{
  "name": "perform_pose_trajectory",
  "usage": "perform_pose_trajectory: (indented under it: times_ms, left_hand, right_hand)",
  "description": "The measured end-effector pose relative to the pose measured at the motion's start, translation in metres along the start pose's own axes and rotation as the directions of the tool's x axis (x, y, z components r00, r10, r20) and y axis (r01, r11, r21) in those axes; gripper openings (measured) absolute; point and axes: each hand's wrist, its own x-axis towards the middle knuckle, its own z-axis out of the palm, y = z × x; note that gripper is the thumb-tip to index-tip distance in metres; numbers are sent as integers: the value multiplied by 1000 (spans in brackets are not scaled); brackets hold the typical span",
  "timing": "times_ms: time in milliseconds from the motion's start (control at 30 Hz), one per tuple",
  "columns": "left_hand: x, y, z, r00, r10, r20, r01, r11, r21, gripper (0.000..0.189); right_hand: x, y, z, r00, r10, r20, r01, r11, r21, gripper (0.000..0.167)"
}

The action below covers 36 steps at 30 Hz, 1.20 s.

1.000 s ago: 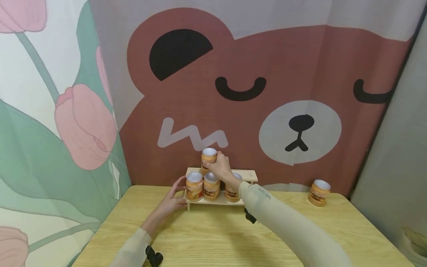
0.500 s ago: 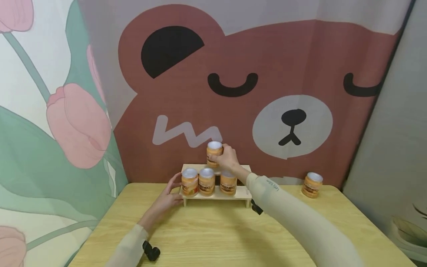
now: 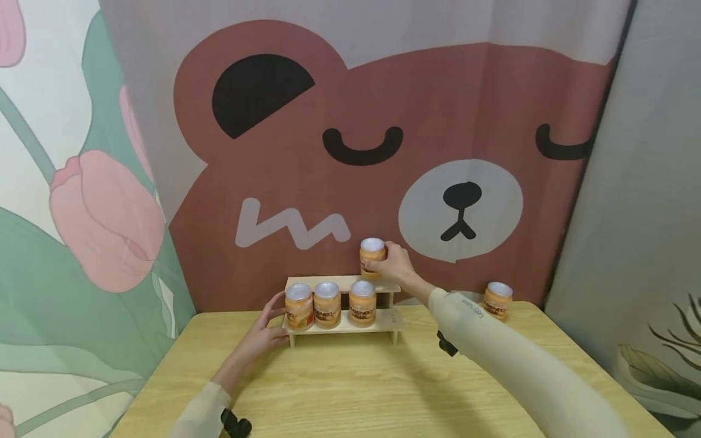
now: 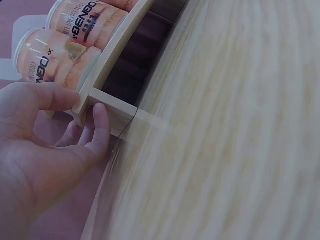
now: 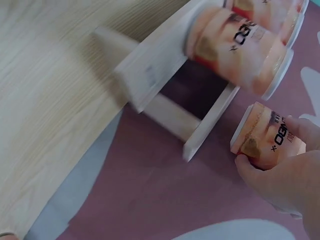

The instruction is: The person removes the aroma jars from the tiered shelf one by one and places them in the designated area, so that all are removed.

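A two-step wooden rack [image 3: 342, 330] stands at the back of the table. Three orange cans [image 3: 299, 307] with pale lids sit on its lower step, two side by side and one a little apart to the right. My left hand [image 3: 257, 340] grips the rack's left end; in the left wrist view the thumb lies against the step's edge and fingertips [image 4: 101, 117] curl at the leg. Above the upper step's right part, my right hand [image 3: 395, 267] holds another orange can [image 3: 372, 258] upright. The right wrist view shows this can [image 5: 265, 137] apart from the upper board.
Another orange can [image 3: 498, 301] stands near the table's back right corner, partly covered by my right sleeve [image 3: 493, 347]. Right behind the table [image 3: 328, 389] hangs a curtain [image 3: 263, 176] with a bear on it. A flowered curtain [image 3: 76, 243] borders the left side.
My right hand has carried its can from the upper step's left part rightward to its right part. The left hand stays on the rack's end. The head view has shifted slightly right.
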Motion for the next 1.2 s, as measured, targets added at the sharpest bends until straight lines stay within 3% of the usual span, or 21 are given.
perform_pose_trajectory:
  times_ms: [167,467,733,1200]
  left_hand:
    - [-2,-4,0,1000,-3,-23,3,1000,-2,92]
    - [-3,-10,5,1000,-22,-7,22,1000,-18,90]
    - [-1,-6,6,999,-24,-23,23,998,-57,93]
    - [-3,0,9,999,-8,-41,4,996,-84,93]
  right_hand:
    - [-5,20,-12,1000,-11,-1,11,1000,13,58]
    - [-17,60,-43,1000,-29,-13,29,999,-15,56]
    - [-25,84,-67,999,44,-18,-43,997,71,58]
    - [-42,138,-96,995,95,-40,-94,995,29,69]
